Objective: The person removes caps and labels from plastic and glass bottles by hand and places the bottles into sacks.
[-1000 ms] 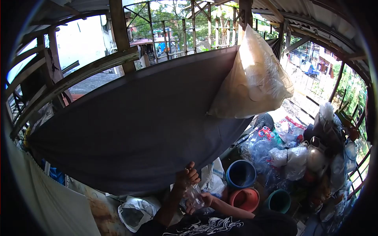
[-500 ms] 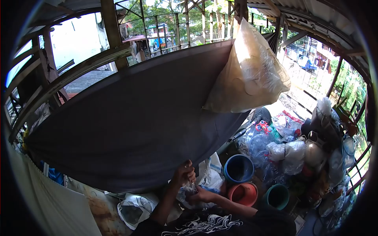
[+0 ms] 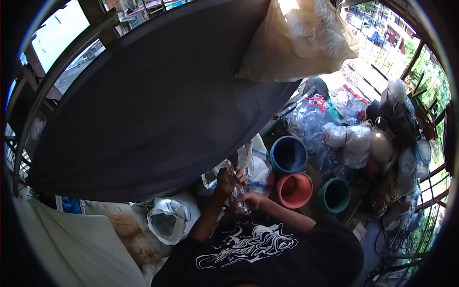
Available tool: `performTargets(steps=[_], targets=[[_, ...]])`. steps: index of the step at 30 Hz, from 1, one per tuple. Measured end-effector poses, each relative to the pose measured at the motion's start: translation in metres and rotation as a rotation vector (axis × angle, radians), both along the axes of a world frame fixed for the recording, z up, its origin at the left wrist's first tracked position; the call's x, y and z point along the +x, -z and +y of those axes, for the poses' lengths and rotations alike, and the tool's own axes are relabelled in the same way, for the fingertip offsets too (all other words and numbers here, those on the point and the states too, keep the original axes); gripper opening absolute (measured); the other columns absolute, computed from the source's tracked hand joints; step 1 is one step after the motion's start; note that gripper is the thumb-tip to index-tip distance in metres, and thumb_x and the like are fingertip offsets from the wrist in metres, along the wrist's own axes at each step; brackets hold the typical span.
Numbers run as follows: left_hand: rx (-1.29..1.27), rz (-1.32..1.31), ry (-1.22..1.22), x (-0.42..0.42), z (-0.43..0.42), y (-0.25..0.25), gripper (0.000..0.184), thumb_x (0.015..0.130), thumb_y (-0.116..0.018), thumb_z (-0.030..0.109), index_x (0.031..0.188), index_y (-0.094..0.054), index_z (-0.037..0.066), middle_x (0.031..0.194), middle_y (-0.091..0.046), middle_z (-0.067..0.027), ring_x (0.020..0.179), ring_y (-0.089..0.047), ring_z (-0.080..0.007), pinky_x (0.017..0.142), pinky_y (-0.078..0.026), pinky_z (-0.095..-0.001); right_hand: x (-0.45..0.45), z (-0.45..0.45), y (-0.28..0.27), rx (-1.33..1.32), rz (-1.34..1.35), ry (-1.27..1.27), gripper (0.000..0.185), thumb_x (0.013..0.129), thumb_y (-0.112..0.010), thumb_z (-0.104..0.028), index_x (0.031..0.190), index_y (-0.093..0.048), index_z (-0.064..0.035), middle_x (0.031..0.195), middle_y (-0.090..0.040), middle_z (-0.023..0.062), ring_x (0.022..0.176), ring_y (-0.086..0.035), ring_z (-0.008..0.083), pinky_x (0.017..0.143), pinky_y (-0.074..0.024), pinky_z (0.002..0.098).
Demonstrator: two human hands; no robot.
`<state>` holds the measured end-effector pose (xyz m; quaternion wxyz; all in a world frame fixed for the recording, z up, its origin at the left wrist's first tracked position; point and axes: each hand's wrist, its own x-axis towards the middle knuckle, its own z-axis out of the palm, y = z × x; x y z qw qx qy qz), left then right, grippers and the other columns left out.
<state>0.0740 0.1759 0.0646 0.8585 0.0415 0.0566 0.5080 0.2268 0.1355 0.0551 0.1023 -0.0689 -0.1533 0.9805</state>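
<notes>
A clear plastic bottle (image 3: 237, 193) is held in front of the black shirt (image 3: 258, 244). Near its upper end, my left hand (image 3: 231, 176) is closed on it. Lower down, my right hand (image 3: 251, 202) wraps round the same bottle. Parts of the bottle are hidden by the fingers. Just beyond the hands stand white sacks (image 3: 258, 167). To the left of my left arm is an open white sack (image 3: 174, 217).
Blue (image 3: 289, 154), red (image 3: 294, 190) and green (image 3: 334, 196) buckets stand on the right. Bags of clear plastic (image 3: 354, 138) are heaped beyond them. A dark cloth (image 3: 158, 100) hangs ahead, with a large filled bag (image 3: 301, 43) at its right end.
The view has tilted downward, showing more of the shirt. Both hands still hold the bottle, which now shows more between them than half a second ago.
</notes>
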Motion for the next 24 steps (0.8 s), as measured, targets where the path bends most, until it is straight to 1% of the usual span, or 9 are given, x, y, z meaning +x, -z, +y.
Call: performTargets(steps=[2, 4, 6, 8, 13, 14, 17, 20, 24], targets=[[0.206, -0.244, 0.173, -0.002, 0.008, 0.020, 0.020, 0.083, -0.059, 0.025, 0.090, -0.052, 0.008, 0.073, -0.057, -0.0091, 0.064, -0.058, -0.0276, 0.066, -0.049, -0.0432, -0.006, 0.001, 0.017, 0.348, -0.217, 0.138, 0.038, 0.075, -0.067, -0.021, 0.106, -0.059, -0.0009, 0.086, -0.064, 0.0078, 0.074, -0.063, 0.0194, 0.067, -0.0501, 0.0306], [0.047, 0.194, -0.032, -0.006, 0.017, 0.021, 0.019, 0.081, -0.058, 0.025, 0.083, -0.052, 0.008, 0.065, -0.053, -0.0084, 0.056, -0.054, -0.0245, 0.058, -0.047, -0.0390, -0.005, 0.024, 0.023, 0.861, -0.695, 0.266, 0.040, 0.069, -0.070, -0.031, 0.091, -0.062, 0.0011, 0.080, -0.065, 0.0115, 0.071, -0.064, 0.0226, 0.064, -0.0492, 0.0333], [-0.188, 0.775, -0.185, 0.016, 0.023, 0.026, 0.020, 0.079, -0.058, 0.025, 0.073, -0.050, 0.008, 0.055, -0.048, -0.0066, 0.047, -0.050, -0.0208, 0.049, -0.043, -0.0354, -0.008, 0.031, 0.019, 1.149, -1.176, 0.155, 0.046, 0.067, -0.071, -0.033, 0.094, -0.061, 0.0032, 0.080, -0.066, 0.0158, 0.063, -0.063, 0.0227, 0.060, -0.0478, 0.0354], [-0.197, 1.060, -0.327, 0.027, 0.038, 0.068, 0.020, 0.077, -0.059, 0.024, 0.070, -0.051, 0.007, 0.054, -0.050, -0.0078, 0.043, -0.050, -0.0218, 0.044, -0.043, -0.0341, -0.014, 0.041, 0.061, 1.122, -1.232, 0.203, 0.055, 0.065, -0.072, -0.036, 0.098, -0.060, 0.0049, 0.082, -0.066, 0.0180, 0.067, -0.064, 0.0260, 0.063, -0.0484, 0.0373], [-0.681, 0.902, -0.438, 0.019, 0.064, 0.148, 0.022, 0.078, -0.060, 0.029, 0.078, -0.053, 0.008, 0.060, -0.054, -0.0089, 0.047, -0.054, -0.0230, 0.045, -0.047, -0.0354, -0.012, 0.052, 0.104, 1.054, -1.281, 0.332, 0.065, 0.066, -0.073, -0.039, 0.110, -0.056, 0.0065, 0.092, -0.065, 0.0220, 0.080, -0.066, 0.0314, 0.070, -0.0516, 0.0423], [-0.612, 0.980, -0.334, 0.005, 0.064, 0.179, 0.032, 0.076, -0.063, 0.037, 0.090, -0.056, 0.008, 0.074, -0.059, -0.0090, 0.059, -0.058, -0.0241, 0.054, -0.050, -0.0373, -0.011, 0.058, 0.115, 1.052, -1.279, 0.316, 0.065, 0.066, -0.073, -0.039, 0.110, -0.056, 0.0065, 0.092, -0.065, 0.0220, 0.080, -0.066, 0.0314, 0.070, -0.0516, 0.0423], [-0.803, 1.033, -0.010, -0.025, 0.055, 0.213, 0.066, 0.070, -0.065, 0.056, 0.120, -0.053, 0.016, 0.100, -0.059, -0.0085, 0.087, -0.056, -0.0250, 0.075, -0.049, -0.0440, -0.012, 0.084, 0.171, 0.488, -1.263, 0.107, 0.057, 0.068, -0.076, -0.041, 0.100, -0.057, 0.0022, 0.094, -0.061, 0.0141, 0.077, -0.063, 0.0298, 0.059, -0.0547, 0.0465], [-0.822, 1.026, -0.184, -0.017, 0.033, 0.200, 0.071, 0.071, -0.064, 0.058, 0.127, -0.045, 0.018, 0.104, -0.057, -0.0107, 0.088, -0.056, -0.0273, 0.074, -0.050, -0.0455, -0.013, 0.115, 0.206, 0.392, -1.274, 0.044, 0.055, 0.067, -0.078, -0.039, 0.094, -0.057, 0.0045, 0.088, -0.062, 0.0167, 0.066, -0.062, 0.0275, 0.047, -0.0520, 0.0412], [-0.815, 0.895, -0.164, -0.007, 0.005, 0.185, 0.070, 0.073, -0.065, 0.055, 0.128, -0.045, 0.017, 0.112, -0.054, -0.0113, 0.090, -0.055, -0.0286, 0.074, -0.050, -0.0447, -0.032, 0.151, 0.197, 0.556, -1.298, 0.106, 0.063, 0.067, -0.078, -0.043, 0.107, -0.059, 0.0014, 0.099, -0.062, 0.0148, 0.080, -0.062, 0.0334, 0.049, -0.0529, 0.0409]])
